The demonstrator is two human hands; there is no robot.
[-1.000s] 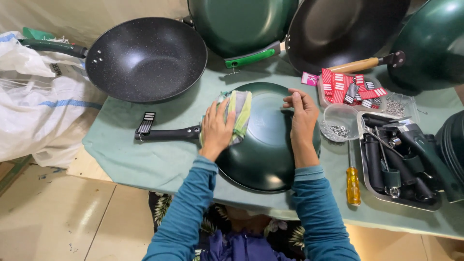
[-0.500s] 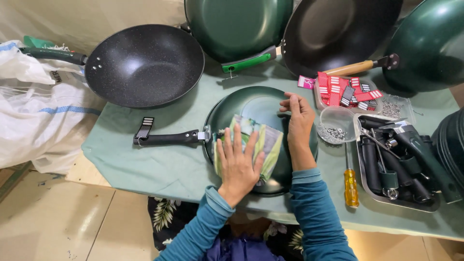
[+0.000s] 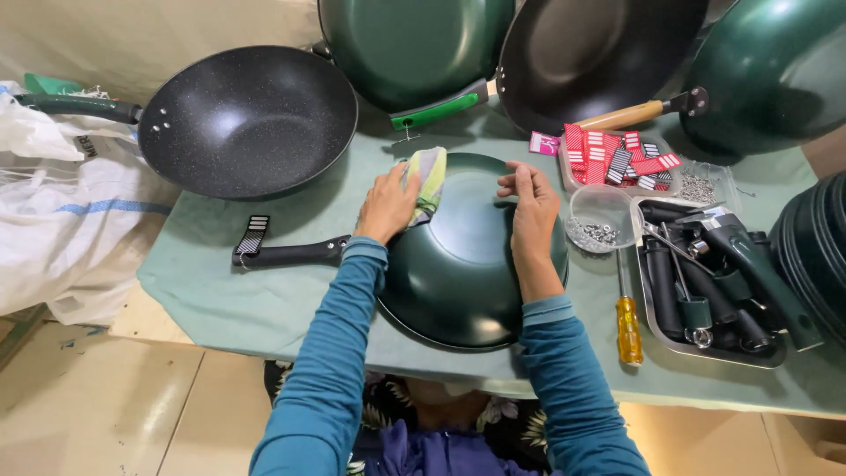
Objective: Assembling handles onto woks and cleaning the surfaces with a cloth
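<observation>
Green pan [image 3: 467, 264]: upside down at the bench's [image 3: 220, 300] near edge, handle pointing left.
Open room: bare cloth left of the handle.
Left hand [image 3: 388, 204]: fingers clamped on a folded cloth [image 3: 428, 176], pressing it to the pan's far-left rim.
Right hand [image 3: 532, 211]: fingers together, flat on the pan's right side.

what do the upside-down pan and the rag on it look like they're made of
Upside-down pan: likely metal with glossy dark green enamel-like coating; it shows soft sheen.
Rag: soft woven cloth, green and pale striped; it folds and bunches under the left hand.
</observation>
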